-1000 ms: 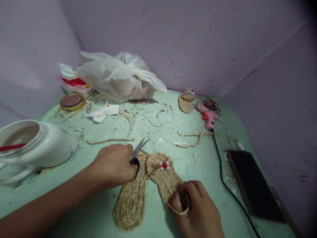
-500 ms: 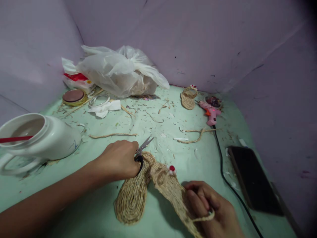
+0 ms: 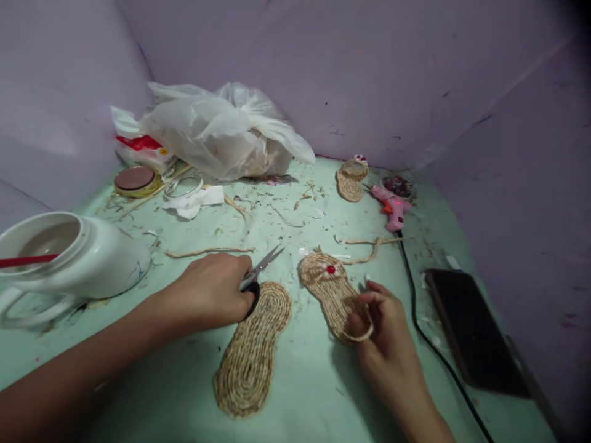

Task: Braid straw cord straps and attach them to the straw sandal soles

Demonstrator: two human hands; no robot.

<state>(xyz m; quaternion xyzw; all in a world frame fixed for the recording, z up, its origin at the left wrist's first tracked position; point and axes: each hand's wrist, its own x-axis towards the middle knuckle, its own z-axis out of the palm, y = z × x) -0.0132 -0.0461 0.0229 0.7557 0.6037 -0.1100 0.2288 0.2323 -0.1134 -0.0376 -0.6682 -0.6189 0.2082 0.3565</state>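
My left hand (image 3: 210, 292) grips small scissors (image 3: 258, 274) with black handles, blades pointing up and right, resting at the toe of a bare woven jute sole (image 3: 252, 351) that lies flat on the green table. My right hand (image 3: 385, 326) pinches the heel loop of a second jute sandal (image 3: 332, 292), which lies flat to the right of the sole. That sandal has a toe band with a red bead and white trim. A gap separates the two pieces.
A white jug (image 3: 69, 258) lies on its side at the left. Plastic bags (image 3: 221, 132) sit at the back, a third small sandal (image 3: 349, 179) and pink glue gun (image 3: 390, 209) at back right, its black cord (image 3: 415, 307) running forward. A dark phone (image 3: 471, 332) lies right. Jute scraps litter the table.
My right hand lifted the beaded sandal off the table, then set it down farther right and forward, apart from the bare sole. My left hand stayed put with the scissors.
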